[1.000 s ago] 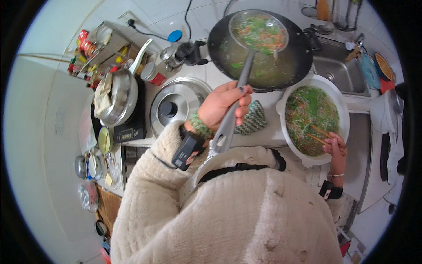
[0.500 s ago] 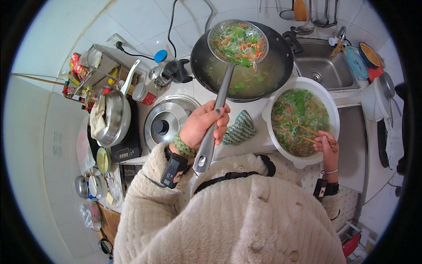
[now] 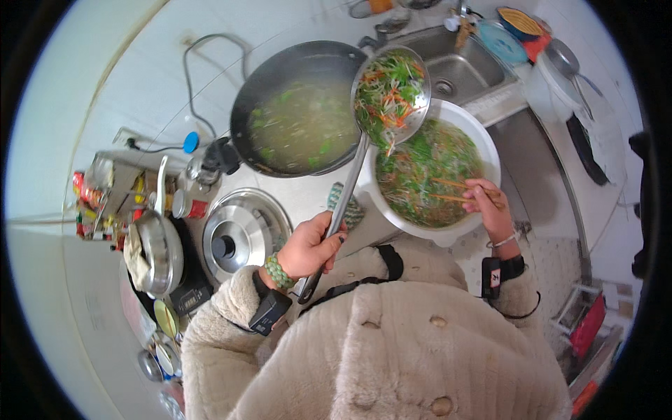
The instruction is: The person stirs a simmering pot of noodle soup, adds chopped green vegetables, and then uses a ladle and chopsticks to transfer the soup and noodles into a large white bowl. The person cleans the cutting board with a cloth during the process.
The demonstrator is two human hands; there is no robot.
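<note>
My left hand (image 3: 309, 248) is wrapped round the long metal handle of a skimmer (image 3: 347, 180). Its round bowl is tilted and heaped with shredded vegetables (image 3: 393, 92), green, white and orange, and hangs over the far edge of a white basin (image 3: 492, 150). More of the same vegetables lie in liquid in that basin. Between the fingers of my right hand (image 3: 490, 204) is a pair of wooden chopsticks (image 3: 451, 190), with the tips over the basin's contents. To the left, a black wok (image 3: 241, 124) holds cloudy broth with green scraps floating in it.
A lidded steel pot (image 3: 241, 234) stands left of my left hand. Beyond it a steel pan (image 3: 162, 253) rests on a black cooktop (image 3: 190, 297). A knitted cloth (image 3: 354, 213) lies under the skimmer handle. The sink (image 3: 458, 66) is at the back right.
The skimmer with its vegetables has swung right, from above the wok to the far edge of the basin. My view has shifted and turned. The right hand keeps the chopsticks over the basin.
</note>
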